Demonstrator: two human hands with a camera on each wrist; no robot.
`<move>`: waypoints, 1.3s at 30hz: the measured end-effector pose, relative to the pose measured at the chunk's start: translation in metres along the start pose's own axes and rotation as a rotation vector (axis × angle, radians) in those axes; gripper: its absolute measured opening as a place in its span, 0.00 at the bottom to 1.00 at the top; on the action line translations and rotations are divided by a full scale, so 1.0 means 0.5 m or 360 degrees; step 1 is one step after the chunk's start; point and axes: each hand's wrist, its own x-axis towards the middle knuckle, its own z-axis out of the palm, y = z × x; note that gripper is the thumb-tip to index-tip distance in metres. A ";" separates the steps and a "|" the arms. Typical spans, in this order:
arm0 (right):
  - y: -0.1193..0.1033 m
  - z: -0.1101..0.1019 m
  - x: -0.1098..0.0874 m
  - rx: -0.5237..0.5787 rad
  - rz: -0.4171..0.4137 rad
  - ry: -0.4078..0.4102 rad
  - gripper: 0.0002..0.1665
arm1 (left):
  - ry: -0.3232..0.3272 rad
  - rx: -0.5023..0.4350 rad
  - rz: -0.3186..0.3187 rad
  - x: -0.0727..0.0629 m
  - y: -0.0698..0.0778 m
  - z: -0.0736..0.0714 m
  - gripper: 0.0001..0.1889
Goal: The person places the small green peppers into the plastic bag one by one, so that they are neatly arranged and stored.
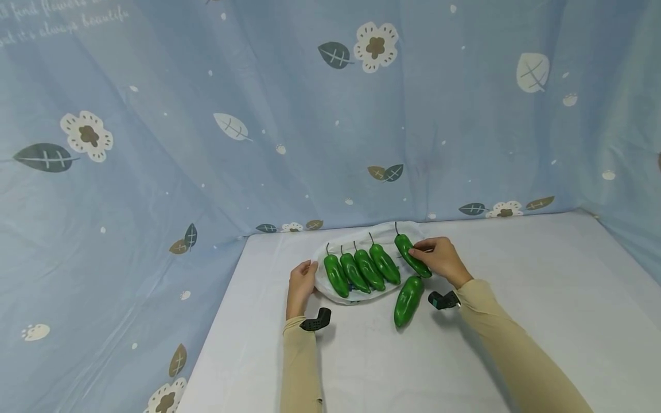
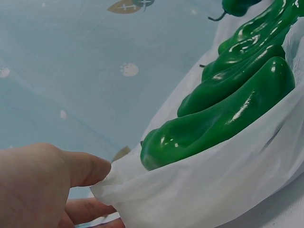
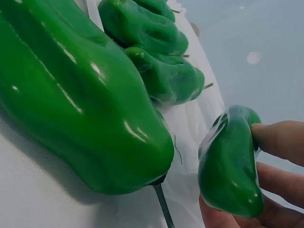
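Observation:
My left hand (image 1: 301, 287) pinches the left edge of a thin white plastic bag (image 2: 190, 190) between thumb and fingers. Several glossy green peppers (image 1: 337, 276) with thin stems lie side by side on the bag, stems pointing toward the back. Over the bag's right end, my right hand (image 1: 444, 261) holds another green pepper (image 3: 230, 166) between thumb and fingers, its stem pointing away from me. One more green pepper (image 1: 408, 301) lies on the table just in front of the bag, below the held one in the head view.
A white-covered table (image 1: 372, 367) carries everything. Blue cloth (image 1: 310, 115) printed with leaves and flowers hangs behind it and along both sides. Black wrist cameras (image 1: 316, 320) sit at both beige sleeves (image 1: 508, 338).

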 end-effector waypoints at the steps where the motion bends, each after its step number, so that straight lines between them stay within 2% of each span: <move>1: 0.000 0.000 0.001 0.0005 -0.0002 -0.0003 0.25 | 0.0000 -0.0003 0.0008 0.000 0.000 0.000 0.29; 16: 0.001 0.010 0.013 -0.0005 -0.0007 -0.0058 0.23 | 0.0002 -0.0022 0.0006 -0.001 -0.003 0.000 0.29; 39: -0.005 0.030 0.029 -0.0012 0.0081 -0.0066 0.25 | -0.0020 -0.0012 0.0003 -0.004 0.002 -0.003 0.29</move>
